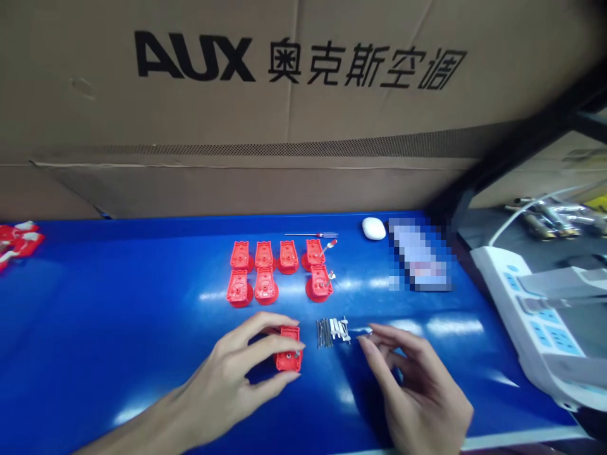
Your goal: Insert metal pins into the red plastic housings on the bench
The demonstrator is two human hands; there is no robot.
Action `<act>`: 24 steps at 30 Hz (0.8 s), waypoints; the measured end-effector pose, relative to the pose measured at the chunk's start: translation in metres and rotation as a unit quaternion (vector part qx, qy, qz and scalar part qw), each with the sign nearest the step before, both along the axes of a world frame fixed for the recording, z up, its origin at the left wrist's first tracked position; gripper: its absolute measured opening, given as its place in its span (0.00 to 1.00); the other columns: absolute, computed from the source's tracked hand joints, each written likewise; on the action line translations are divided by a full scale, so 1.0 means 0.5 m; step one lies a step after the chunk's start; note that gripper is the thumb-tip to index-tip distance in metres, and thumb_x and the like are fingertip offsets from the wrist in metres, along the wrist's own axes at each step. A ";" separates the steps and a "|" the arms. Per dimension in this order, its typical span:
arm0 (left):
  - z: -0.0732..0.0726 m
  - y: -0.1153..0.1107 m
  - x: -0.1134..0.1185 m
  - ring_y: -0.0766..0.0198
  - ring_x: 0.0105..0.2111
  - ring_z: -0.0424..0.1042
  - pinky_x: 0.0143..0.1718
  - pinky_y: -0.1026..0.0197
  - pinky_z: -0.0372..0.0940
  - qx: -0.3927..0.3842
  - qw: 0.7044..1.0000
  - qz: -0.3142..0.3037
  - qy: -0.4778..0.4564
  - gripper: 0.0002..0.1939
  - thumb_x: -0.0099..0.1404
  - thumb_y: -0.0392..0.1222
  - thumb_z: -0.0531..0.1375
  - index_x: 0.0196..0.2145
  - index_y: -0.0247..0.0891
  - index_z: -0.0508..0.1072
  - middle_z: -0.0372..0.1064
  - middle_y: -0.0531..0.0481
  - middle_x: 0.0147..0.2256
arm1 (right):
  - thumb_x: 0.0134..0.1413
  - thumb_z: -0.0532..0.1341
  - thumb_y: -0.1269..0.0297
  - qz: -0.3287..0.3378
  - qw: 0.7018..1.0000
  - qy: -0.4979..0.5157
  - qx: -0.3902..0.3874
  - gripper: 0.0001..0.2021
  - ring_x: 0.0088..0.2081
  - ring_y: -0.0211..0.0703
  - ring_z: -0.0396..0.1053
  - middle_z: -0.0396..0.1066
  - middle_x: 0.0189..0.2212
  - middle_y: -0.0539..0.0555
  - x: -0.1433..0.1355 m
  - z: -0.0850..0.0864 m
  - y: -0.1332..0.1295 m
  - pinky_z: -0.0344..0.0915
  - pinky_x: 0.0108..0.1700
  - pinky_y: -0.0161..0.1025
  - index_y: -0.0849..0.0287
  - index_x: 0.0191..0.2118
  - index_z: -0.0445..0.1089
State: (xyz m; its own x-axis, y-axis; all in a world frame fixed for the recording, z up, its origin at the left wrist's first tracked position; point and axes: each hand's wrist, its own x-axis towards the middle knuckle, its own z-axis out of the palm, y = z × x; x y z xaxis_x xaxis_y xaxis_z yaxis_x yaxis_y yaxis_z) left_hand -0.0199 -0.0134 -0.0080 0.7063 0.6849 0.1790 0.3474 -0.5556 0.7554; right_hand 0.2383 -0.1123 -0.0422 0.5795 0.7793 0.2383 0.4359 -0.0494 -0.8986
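My left hand (246,360) is closed around a red plastic part (288,349) on the blue table, its fingers on the part's top and bottom edges. Small metal pieces show inside that part. My right hand (412,379) pinches something small and thin at thumb and forefinger, too small to name. Between the hands lie several dark screws (324,333) and several white pieces (339,328). Beyond them stand more red parts (264,284) in two rows; the two at the right, one of them the front red part (319,282), have small pieces sticking out.
A screwdriver (313,235) lies behind the red parts. Farther right are a white rounded case (374,229) and a blurred-out phone-like object (421,256). A white power strip (531,316) borders the right edge. Red and white pieces (19,243) lie far left, before a cardboard wall (303,189).
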 end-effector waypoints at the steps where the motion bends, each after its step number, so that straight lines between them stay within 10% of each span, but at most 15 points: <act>1: 0.000 0.000 0.000 0.58 0.59 0.78 0.60 0.55 0.77 0.003 1.000 -0.001 -0.001 0.17 0.76 0.36 0.66 0.59 0.50 0.78 0.73 0.46 0.63 | 0.62 0.74 0.54 -0.008 1.000 -0.009 0.002 0.15 0.33 0.41 0.76 0.81 0.36 0.53 0.003 -0.004 0.000 0.72 0.32 0.35 0.57 0.50 0.82; 24: 0.004 0.006 -0.007 0.57 0.58 0.79 0.59 0.56 0.78 0.006 1.000 0.006 0.002 0.17 0.77 0.36 0.66 0.60 0.49 0.78 0.73 0.45 0.63 | 0.72 0.65 0.47 0.026 0.988 -0.110 -0.105 0.17 0.28 0.41 0.67 0.75 0.32 0.52 0.010 0.012 0.000 0.66 0.31 0.38 0.55 0.45 0.83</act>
State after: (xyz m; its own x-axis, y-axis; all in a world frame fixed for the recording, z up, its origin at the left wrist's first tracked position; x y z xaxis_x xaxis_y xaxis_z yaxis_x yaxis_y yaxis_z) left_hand -0.0233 -0.0106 -0.0061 0.6990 0.6910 0.1842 0.3567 -0.5602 0.7476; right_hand 0.2434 -0.1122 -0.0364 0.4891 0.8527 0.1835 0.6271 -0.1975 -0.7535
